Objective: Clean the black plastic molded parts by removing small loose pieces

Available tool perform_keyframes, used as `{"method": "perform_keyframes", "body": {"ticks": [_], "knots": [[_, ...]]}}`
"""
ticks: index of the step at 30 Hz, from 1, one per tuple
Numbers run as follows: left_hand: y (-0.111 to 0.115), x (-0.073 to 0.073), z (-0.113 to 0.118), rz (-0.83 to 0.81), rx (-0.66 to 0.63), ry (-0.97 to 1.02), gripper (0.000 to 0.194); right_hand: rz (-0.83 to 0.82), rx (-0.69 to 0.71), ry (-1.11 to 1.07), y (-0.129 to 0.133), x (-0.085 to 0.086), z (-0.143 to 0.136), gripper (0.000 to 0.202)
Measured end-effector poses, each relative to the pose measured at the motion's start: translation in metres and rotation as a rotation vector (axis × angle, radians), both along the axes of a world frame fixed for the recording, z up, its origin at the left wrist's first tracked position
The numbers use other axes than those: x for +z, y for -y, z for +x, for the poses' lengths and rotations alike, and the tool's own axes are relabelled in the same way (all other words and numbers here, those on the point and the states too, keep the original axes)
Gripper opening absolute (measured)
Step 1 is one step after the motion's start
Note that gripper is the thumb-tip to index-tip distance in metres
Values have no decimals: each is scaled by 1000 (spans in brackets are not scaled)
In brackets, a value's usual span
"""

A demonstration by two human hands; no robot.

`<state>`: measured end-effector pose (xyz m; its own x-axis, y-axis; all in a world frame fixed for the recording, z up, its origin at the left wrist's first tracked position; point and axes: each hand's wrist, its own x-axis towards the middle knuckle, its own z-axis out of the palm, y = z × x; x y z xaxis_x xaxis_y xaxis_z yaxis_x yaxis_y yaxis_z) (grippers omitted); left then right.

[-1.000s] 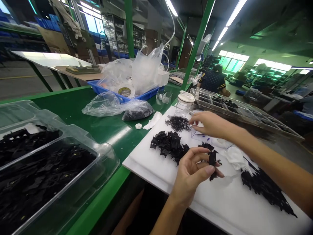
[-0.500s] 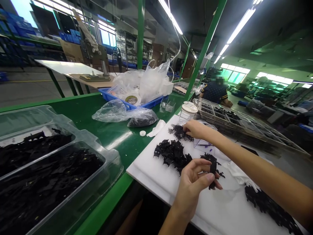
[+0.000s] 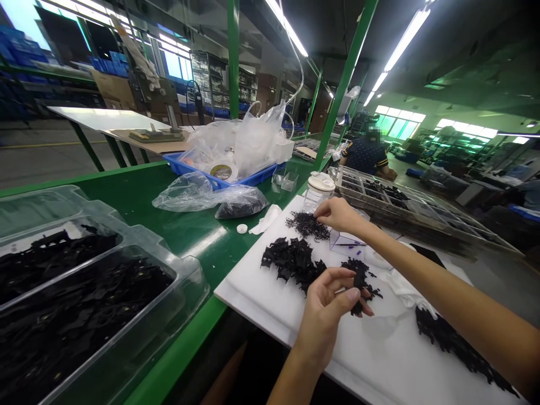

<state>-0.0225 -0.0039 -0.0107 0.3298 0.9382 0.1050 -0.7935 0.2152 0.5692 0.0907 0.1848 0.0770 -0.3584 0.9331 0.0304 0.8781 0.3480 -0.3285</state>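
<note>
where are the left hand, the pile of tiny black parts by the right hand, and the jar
left hand (image 3: 323,315), head view, back of hand
pile of tiny black parts (image 3: 307,225), head view, middle
jar (image 3: 321,181), head view, lid

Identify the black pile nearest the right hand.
The wiry tangle, farthest back on the white board, beside the lidded jar; its edge is at the right hand.

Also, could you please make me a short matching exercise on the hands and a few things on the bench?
1. left hand
2. roll of tape
3. right hand
4. jar

A. with its fingertips at the pile of fine black bits
B. topped by a white lid
C. gripping a black piece
D. in the blue tray

Right pairs: 1-C, 2-D, 3-A, 4-B
</note>
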Motion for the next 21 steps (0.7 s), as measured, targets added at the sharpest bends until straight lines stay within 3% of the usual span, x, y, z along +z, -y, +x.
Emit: {"method": "perform_keyframes", "body": {"ticks": [3,12,16,21], "knots": [[1,1,0,-2,11,-6,31,-32,-49,-190,5,5,7,6],[-4,5,1,16,43,-17,31,-196,-133,-737,44,16,39,21],[-5,5,0,32,54,-9,29,-217,-187,-824,65,23,60,28],[-3,8,-1,39,59,-11,25,-253,-250,-764,103,22,100,42]]}}
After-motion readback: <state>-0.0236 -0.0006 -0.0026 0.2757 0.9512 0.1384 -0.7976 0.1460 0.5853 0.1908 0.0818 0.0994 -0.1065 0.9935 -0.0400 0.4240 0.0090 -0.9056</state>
